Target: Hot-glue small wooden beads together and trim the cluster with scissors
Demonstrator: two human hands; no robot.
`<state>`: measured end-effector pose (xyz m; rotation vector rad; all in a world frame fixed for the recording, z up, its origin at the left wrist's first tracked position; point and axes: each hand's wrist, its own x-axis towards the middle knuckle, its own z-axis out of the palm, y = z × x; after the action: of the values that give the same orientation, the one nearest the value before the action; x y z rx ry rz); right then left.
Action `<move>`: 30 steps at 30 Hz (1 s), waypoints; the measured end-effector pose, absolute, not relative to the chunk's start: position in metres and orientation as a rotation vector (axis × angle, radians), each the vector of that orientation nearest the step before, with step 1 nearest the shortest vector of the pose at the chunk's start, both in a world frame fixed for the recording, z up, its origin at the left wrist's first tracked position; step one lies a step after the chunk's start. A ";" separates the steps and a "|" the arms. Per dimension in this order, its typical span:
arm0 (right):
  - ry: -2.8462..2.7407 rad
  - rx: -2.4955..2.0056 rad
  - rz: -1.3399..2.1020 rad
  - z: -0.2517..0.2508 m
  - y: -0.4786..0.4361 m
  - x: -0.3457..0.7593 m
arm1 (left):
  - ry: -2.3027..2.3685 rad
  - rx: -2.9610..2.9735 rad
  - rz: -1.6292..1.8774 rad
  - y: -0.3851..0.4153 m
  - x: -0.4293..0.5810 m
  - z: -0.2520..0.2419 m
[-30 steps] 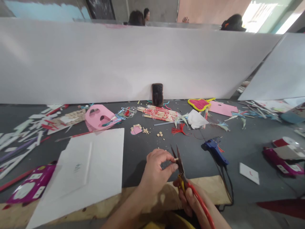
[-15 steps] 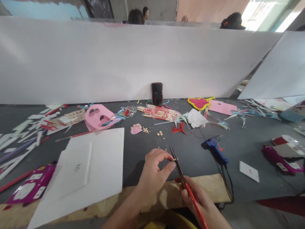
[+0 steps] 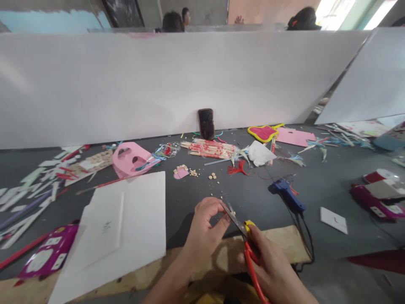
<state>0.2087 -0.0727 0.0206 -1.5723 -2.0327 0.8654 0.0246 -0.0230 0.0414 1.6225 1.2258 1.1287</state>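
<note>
My right hand (image 3: 268, 261) is closed around the red handles of a pair of scissors (image 3: 234, 219), whose blades point up and left to the fingertips of my left hand (image 3: 205, 226). The left thumb and forefinger curl together at the blades; whatever they pinch is hidden or too small to name. Beside the blades shows a small pale bit (image 3: 233, 213). Beyond my hands lie small beige pieces (image 3: 212, 176), a heap of tiny bits (image 3: 193, 173) and a pink cutout edged with beige pieces (image 3: 181, 172).
A blue glue gun (image 3: 288, 195) with its cord lies to the right. White foam board (image 3: 139, 215) covers the left front. A phone (image 3: 206, 123) leans on the white partition (image 3: 177, 80), behind bagged sticks (image 3: 210, 148). A pink cutout (image 3: 131, 158) and scraps lie left.
The scissors have turned so that the blades show broadside and slant further left across my left fingertips. A pale piece seen between those fingers is no longer plain there. The view has tilted slightly.
</note>
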 end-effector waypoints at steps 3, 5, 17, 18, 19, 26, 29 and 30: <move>-2.091 -1.572 0.842 0.020 -0.073 0.208 | 1.205 1.628 1.124 -0.024 0.021 0.037; -2.129 -1.590 0.885 0.020 -0.073 0.206 | 1.183 1.608 1.122 -0.025 0.017 0.033; -2.258 -1.653 1.025 0.030 -0.069 0.190 | 1.127 1.446 1.088 -0.037 -0.010 0.014; -2.271 -1.654 1.018 0.030 -0.069 0.190 | 1.126 1.437 1.085 -0.037 -0.011 0.013; -2.279 -1.652 1.009 0.030 -0.069 0.190 | 1.123 1.428 1.087 -0.037 -0.012 0.013; -2.268 -1.662 0.977 0.028 -0.067 0.190 | 1.100 1.419 1.097 -0.033 -0.010 0.014; -2.260 -1.654 0.938 0.026 -0.066 0.194 | 1.093 1.402 1.112 -0.031 -0.005 0.016; -2.259 -1.645 0.925 0.025 -0.066 0.196 | 1.094 1.401 1.115 -0.030 -0.004 0.016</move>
<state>0.1960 -0.0664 0.0253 -1.6453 -2.2585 0.9247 -0.0038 -0.0297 0.0165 1.4011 1.0937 1.1147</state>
